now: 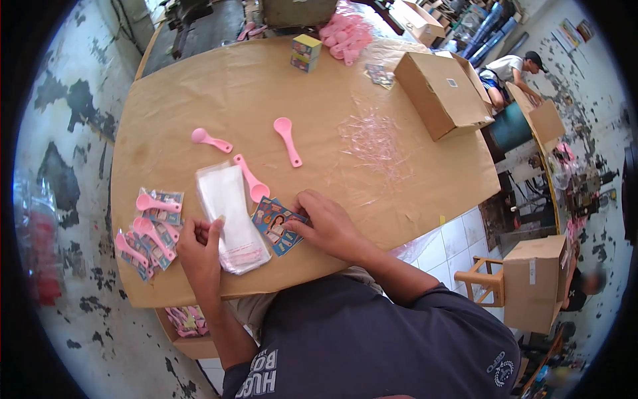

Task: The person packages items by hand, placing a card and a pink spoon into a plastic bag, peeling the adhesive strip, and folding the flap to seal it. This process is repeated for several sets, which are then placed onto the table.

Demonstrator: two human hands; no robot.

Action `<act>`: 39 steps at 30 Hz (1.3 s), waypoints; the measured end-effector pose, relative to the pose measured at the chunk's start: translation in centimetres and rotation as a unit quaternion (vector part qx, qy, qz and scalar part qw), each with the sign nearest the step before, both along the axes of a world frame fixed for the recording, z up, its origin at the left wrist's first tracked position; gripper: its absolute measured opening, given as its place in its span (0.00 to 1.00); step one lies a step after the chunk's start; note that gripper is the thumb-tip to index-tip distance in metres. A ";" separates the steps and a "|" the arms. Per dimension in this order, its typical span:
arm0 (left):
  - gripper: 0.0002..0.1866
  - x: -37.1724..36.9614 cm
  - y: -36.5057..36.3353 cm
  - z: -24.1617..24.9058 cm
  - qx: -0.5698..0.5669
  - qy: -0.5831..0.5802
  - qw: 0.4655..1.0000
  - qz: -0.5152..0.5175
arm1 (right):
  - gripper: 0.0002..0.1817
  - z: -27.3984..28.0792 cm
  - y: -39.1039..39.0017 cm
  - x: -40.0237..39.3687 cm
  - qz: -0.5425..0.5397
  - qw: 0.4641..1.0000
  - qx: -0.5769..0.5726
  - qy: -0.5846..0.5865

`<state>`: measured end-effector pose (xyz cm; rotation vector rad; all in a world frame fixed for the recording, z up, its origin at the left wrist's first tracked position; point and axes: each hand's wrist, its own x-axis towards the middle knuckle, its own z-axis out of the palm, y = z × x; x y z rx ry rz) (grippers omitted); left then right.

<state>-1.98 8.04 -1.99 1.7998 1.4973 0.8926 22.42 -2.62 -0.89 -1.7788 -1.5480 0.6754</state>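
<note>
My right hand [325,226] pinches the edge of a blue printed card [274,229], which lies over the corner of more such print. My left hand [201,246] is curled, its thumb on the left edge of a stack of clear plastic bags [229,206]; what its fingers hold, if anything, is hidden. One pink scoop [256,183] lies against the stack's right side. Beyond it are a second pink scoop [287,141] and a third pink scoop [212,140]. Left of my left hand lies a pile of bagged cards with pink scoops [151,229].
A cardboard box [442,93] stands at the table's far right, near a heap of clear plastic strips [375,143]. At the back are a small yellow-topped stack [306,53] and a bag of pink scoops [345,33]. Another person [512,73] works at right.
</note>
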 end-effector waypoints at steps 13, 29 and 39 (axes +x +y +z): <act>0.09 -1.3 -0.9 -0.3 0.155 -0.075 0.984 0.040 | 0.08 -1.2 0.1 0.5 -0.055 0.995 0.073 0.051; 0.06 -1.3 -1.7 -0.8 -0.011 -0.186 0.982 0.012 | 0.07 1.0 0.7 -4.5 0.131 0.981 0.080 0.119; 0.07 -4.4 -1.1 -2.6 0.011 -0.531 0.846 0.050 | 0.12 0.5 1.4 -5.0 0.115 0.990 0.074 0.041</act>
